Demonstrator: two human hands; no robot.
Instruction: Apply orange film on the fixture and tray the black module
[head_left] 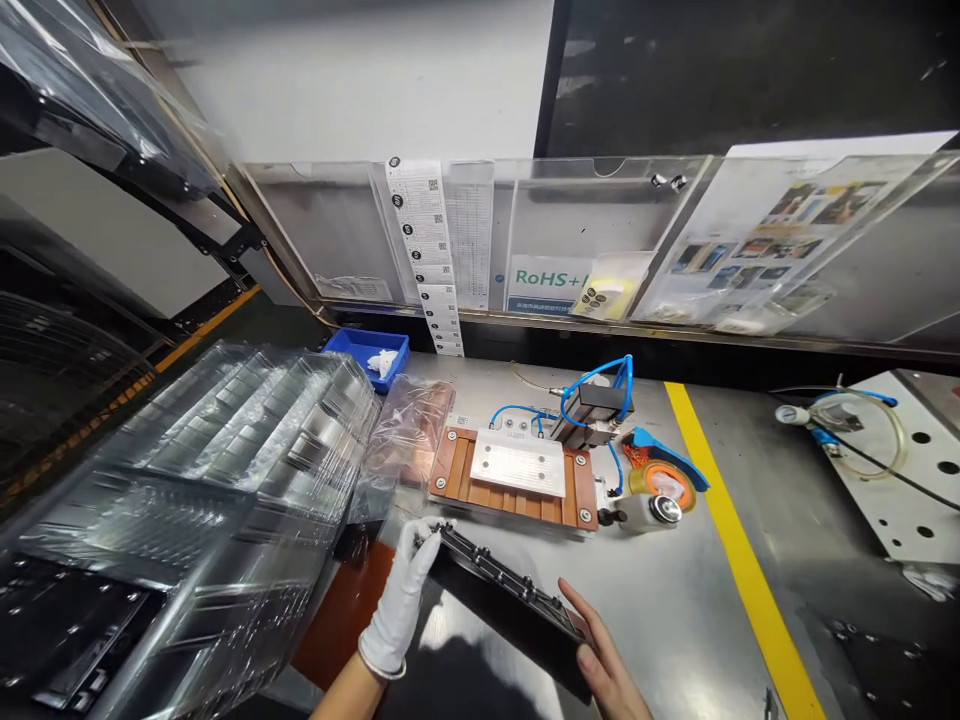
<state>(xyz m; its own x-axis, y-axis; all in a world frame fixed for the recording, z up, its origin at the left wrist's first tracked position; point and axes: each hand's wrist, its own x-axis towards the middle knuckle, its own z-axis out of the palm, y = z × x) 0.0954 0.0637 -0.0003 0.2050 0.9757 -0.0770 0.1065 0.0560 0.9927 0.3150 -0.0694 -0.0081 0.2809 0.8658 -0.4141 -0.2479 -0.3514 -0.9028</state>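
Note:
Between my two hands, tilted above the metal bench, is a long black rectangular part (506, 610) with small raised fittings along its upper edge. My left hand (405, 590), in a white glove, grips its far left end. Bare fingers of my right hand (600, 650) close around its near right end, thumb on the front face. Just beyond the part stands a fixture with a brown base (454, 465) and a silver top plate (517, 465), joined to a pneumatic cylinder (592, 410) with blue hoses.
Stacked clear plastic trays (285, 430) fill the left side, near a blue bin (390, 350). Right of the fixture are a tape dispenser (660, 465) and a bottle with a metal cap (649, 512). Yellow tape (731, 530) marks the bench before a white machine panel (892, 470).

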